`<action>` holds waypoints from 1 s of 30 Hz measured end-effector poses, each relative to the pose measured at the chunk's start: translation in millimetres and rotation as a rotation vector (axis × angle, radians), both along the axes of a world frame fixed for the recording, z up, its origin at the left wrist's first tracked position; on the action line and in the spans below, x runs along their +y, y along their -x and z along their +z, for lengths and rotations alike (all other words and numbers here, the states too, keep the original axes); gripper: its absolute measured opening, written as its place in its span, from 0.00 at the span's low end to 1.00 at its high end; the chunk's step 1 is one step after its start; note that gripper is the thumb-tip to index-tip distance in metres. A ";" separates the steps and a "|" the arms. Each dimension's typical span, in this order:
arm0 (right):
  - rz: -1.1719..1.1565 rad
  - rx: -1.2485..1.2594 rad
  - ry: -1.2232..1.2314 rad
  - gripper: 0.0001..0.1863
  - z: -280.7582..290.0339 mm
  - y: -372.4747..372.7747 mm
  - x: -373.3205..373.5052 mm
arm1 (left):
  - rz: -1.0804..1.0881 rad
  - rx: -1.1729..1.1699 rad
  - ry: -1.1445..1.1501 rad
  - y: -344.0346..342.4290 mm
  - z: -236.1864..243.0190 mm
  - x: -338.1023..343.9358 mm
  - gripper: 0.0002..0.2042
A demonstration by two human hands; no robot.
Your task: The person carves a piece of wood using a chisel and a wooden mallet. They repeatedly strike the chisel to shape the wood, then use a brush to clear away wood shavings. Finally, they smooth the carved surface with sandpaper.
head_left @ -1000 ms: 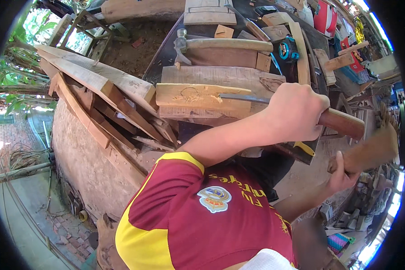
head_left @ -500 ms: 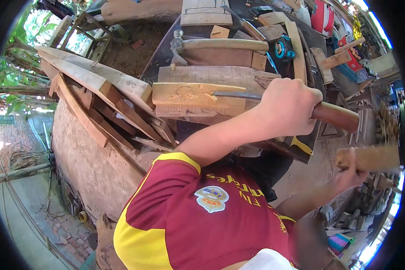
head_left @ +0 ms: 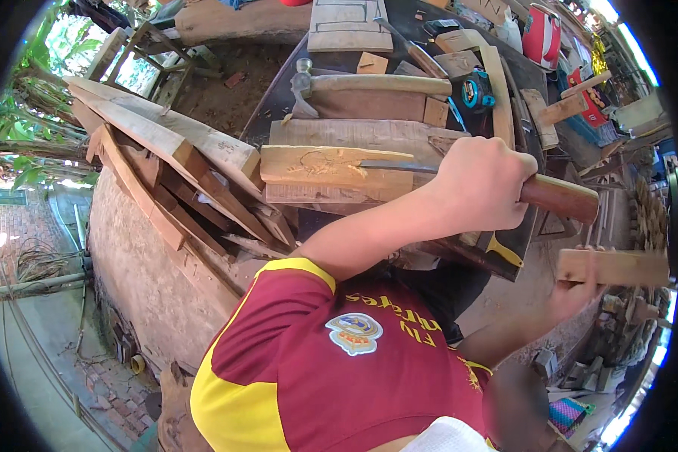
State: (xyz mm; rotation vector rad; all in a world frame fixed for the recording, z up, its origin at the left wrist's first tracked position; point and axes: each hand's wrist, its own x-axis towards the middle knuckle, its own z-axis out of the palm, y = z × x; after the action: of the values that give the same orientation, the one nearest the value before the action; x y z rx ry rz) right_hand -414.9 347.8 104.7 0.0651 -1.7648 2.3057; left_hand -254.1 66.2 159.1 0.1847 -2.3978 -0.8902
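Observation:
My left hand (head_left: 484, 183) is closed round a chisel (head_left: 561, 198), its brown wooden handle standing out past the fist on the right. The chisel's thin metal blade reaches left, low over a pale length of wood (head_left: 301, 175), and its tip rests at a carved patch with loose shavings. That pale piece lies on a wider, rougher board (head_left: 346, 134) on the bench. Off to the right, apart from the chisel, my right hand (head_left: 580, 282) grips a thick rectangular wooden block (head_left: 618, 267) with its fingers wrapped over one end.
Beyond the work lie a hammer (head_left: 380, 84), a blue and black tape measure (head_left: 477, 90) and another chisel (head_left: 422, 56). Long timbers (head_left: 166, 135) lean together on the left. A yellow-handled tool (head_left: 505, 251) sits at the bench's near edge.
The right hand's block, blurred before, now shows sharply, slightly lower and more level. The view has shifted a little, moving the bench things downward. The left hand keeps its hold on the chisel.

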 end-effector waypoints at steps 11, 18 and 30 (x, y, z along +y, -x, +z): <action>-0.053 0.375 -0.522 0.37 -13.3 1.7 4.3 | -0.003 -0.009 0.007 1.9 -2.8 0.7 0.06; 0.093 0.775 -0.612 0.36 -33.5 -38.7 -56.0 | 0.005 0.027 -0.002 6.3 -6.8 -1.6 0.08; 0.051 0.591 -0.638 0.33 -37.8 -23.0 -33.7 | -0.001 -0.037 0.021 4.4 -4.4 1.7 0.07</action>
State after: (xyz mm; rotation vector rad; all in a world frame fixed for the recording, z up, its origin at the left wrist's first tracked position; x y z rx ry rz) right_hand -391.9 314.1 66.9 0.8080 -2.0548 1.4268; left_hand -258.5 67.9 154.7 0.1936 -2.4406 -0.8690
